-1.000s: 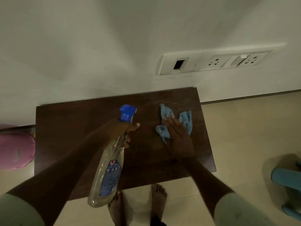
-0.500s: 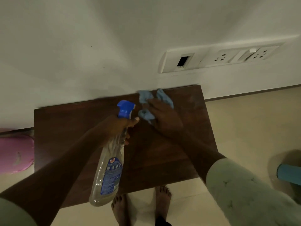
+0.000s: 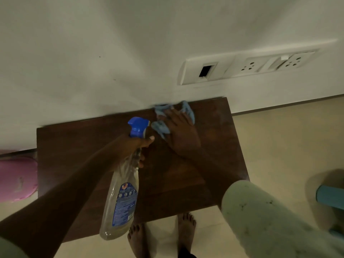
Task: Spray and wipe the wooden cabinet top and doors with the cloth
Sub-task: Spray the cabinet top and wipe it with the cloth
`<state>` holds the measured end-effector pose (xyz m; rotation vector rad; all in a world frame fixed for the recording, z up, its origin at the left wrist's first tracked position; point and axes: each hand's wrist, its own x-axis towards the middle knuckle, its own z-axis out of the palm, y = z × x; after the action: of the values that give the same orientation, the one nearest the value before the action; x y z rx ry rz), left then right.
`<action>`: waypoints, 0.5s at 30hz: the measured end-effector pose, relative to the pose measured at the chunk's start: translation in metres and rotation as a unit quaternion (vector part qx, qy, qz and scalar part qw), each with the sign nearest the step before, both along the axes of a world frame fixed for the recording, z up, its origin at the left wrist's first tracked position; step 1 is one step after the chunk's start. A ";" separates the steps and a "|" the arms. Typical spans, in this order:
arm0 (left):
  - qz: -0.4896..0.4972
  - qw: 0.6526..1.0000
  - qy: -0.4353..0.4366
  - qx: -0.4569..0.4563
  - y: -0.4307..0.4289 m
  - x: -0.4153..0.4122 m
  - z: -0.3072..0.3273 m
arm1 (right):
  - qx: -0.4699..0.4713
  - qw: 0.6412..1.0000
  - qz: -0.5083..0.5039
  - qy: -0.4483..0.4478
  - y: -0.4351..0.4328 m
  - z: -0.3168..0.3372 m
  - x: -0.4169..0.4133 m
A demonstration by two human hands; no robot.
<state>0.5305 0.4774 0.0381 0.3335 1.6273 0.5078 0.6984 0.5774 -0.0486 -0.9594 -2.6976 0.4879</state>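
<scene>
The dark wooden cabinet top (image 3: 78,144) lies below me against a white wall. My right hand (image 3: 181,133) presses flat on a light blue cloth (image 3: 161,125) at the back edge of the top, right of centre, close to the wall. My left hand (image 3: 134,146) grips the neck of a clear spray bottle (image 3: 121,198) with a blue trigger head, held above the middle of the top. The bottle hangs toward me with its nozzle pointing away. The cabinet doors are out of sight.
A white socket and switch panel (image 3: 247,67) is on the wall above the cabinet's right end. A pink object (image 3: 15,178) sits on the floor at the left. A teal object (image 3: 329,199) stands at the right. My bare feet (image 3: 162,237) are in front of the cabinet.
My right hand slid the cloth from the middle right of the top toward the back edge by the wall and slightly left. The left hand and bottle stayed nearly still.
</scene>
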 end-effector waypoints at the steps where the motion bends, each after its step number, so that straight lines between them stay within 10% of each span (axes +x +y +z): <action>1: 0.000 1.000 -0.001 -0.002 0.000 -0.002 0.000 | 0.018 0.999 -0.036 -0.028 0.014 -0.002 0.013; 6: 0.003 1.000 0.006 0.004 -0.004 -0.007 0.004 | -0.046 0.982 -0.181 -0.003 0.010 -0.004 0.020; 11: -0.008 0.998 -0.043 0.033 -0.005 0.010 0.011 | -0.127 0.991 -0.040 0.003 0.020 0.021 0.037; 15: -0.071 0.996 -0.062 0.000 -0.009 0.042 0.016 | -0.213 0.929 -0.268 0.143 0.062 0.057 0.079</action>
<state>0.5721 0.4684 0.0539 0.4074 1.4726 0.4131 0.7776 0.6390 0.0079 -1.5328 -1.9847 1.0164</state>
